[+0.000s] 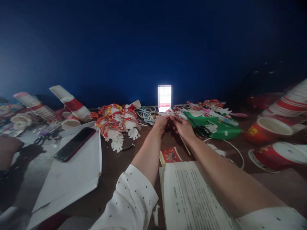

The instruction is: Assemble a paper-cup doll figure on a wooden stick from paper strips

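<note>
My left hand [161,123] and my right hand [181,126] meet at the far middle of the table. Their fingers are closed together on a small red and white paper piece [170,112], mostly hidden by the fingers. A thin stick [185,145] slants down below my right hand; whether the hand grips it I cannot tell. Just behind the hands glows an upright lit screen [164,98]. Left of them lies a heap of red and white paper cutouts [115,119], with a coiled light-blue cord [146,113] between.
Black scissors [202,130] rest on a green sheet [227,129] at right, near red paper cups [270,129]. An open book [192,191] and a red card [171,155] lie in front. A phone [75,143] lies on white paper at left, by another person's hand [9,150].
</note>
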A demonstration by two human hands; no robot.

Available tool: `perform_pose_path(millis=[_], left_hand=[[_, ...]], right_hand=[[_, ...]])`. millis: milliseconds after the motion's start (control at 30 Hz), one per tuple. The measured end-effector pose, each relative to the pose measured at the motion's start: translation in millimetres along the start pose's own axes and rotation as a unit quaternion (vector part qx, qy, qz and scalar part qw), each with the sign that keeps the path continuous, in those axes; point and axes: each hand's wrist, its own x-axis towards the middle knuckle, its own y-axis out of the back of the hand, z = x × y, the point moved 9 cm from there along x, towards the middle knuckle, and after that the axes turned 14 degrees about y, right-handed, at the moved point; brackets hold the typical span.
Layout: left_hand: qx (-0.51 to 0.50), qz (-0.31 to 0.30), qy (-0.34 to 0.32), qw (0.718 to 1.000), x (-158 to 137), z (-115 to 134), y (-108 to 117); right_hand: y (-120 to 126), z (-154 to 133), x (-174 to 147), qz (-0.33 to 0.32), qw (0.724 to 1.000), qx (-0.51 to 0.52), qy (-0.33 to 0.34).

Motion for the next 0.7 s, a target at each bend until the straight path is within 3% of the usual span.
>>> perform_pose_path(millis=[100, 700], left_hand=[[0.036, 0.016, -0.029, 0.999, -1.2, 4.2, -0.3], [-0.082, -0.041, 0.053, 0.994, -4.8, -0.5, -5.5]], right_hand=[[-0.7, -10.1, -2.7, 0.013, 1.0, 0.009, 0.017], [-0.7, -0.5, -11.8, 0.062, 0.995, 0.048, -0.06]])
